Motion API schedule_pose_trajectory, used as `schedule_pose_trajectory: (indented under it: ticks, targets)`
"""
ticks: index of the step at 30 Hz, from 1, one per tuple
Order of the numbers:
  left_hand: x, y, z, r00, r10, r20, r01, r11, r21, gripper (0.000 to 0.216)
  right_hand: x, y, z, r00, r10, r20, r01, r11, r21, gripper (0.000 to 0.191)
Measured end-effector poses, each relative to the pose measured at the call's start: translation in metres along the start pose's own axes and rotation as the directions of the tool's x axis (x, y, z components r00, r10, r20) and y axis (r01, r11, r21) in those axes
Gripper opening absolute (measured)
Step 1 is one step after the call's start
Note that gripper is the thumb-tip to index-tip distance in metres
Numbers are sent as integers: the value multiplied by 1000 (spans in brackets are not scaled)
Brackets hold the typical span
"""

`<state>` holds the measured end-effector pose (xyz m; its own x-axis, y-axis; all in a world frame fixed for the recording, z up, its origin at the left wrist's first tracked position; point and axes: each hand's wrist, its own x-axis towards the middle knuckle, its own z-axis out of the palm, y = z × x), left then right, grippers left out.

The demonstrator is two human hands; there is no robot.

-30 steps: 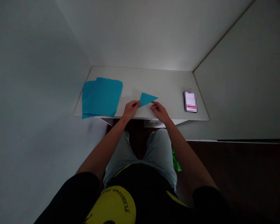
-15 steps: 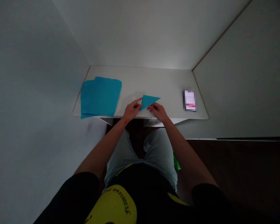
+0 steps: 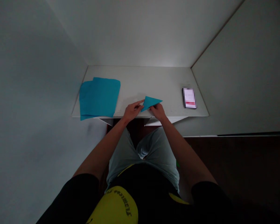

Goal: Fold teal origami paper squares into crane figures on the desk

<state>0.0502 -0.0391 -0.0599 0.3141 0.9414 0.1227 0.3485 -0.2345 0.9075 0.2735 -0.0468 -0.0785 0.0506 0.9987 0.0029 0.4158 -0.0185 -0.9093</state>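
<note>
A small blue paper triangle point(image 3: 151, 101) lies near the front edge of the white table point(image 3: 154, 82). My left hand point(image 3: 132, 110) pinches its left corner with a finger stretched along the edge. On the triangle's lower right side my right hand point(image 3: 157, 111) grips the paper with bent fingers. Both hands touch the paper close together.
A stack of blue paper sheets point(image 3: 98, 97) lies at the table's left end, overhanging the front edge a little. A phone point(image 3: 189, 98) rests at the right end. White walls close in the table on the left, back and right.
My right hand has moved left onto the triangle and now grips it. The triangle has shifted slightly right and toward me. My left hand has stayed at its left corner.
</note>
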Motion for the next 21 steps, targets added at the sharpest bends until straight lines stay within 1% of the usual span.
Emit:
schedule_pose_trajectory:
  ticks: [1,3,5,6,7,8,11,13,15,18,21]
  targets:
    - [0,2,0,1000,0,9,0,1000,17,49,0,1,1,1000,9,-6,-9,999,-41,37]
    - [-1,4,0,1000,8,11,-8,999,41,62,1,2,0,1000,1,-2,-1,994,-107,38]
    - [-2,6,1,1000,26,-4,-26,998,54,80,0,1,-1,1000,-23,4,24,987,-159,33]
    - [-2,6,1,999,34,-11,-33,998,60,85,-1,1,-2,999,-37,4,37,984,-172,29]
    - [-2,5,1,999,36,-18,-34,997,63,85,-2,0,-2,999,-53,7,54,984,-169,25]
    - [-2,5,1,999,32,-25,-30,998,58,81,-3,-1,-3,997,-75,17,77,986,-146,25]
    - [-2,3,0,999,0,-44,0,1000,-2,60,-5,-5,-6,982,-173,77,172,985,14,43]
    - [-1,2,0,998,-25,-50,23,998,-55,52,-5,-6,-7,971,-221,95,208,969,134,43]
    - [0,2,-1,998,-42,-54,37,995,-91,43,-4,-5,-7,971,-225,80,205,957,206,37]
    - [1,3,-1,996,-56,-69,47,991,-124,29,-4,-3,-9,979,-190,74,170,960,224,34]
    - [2,3,-1,995,-51,-85,37,986,-164,29,-6,-3,-10,982,-156,106,133,970,201,37]
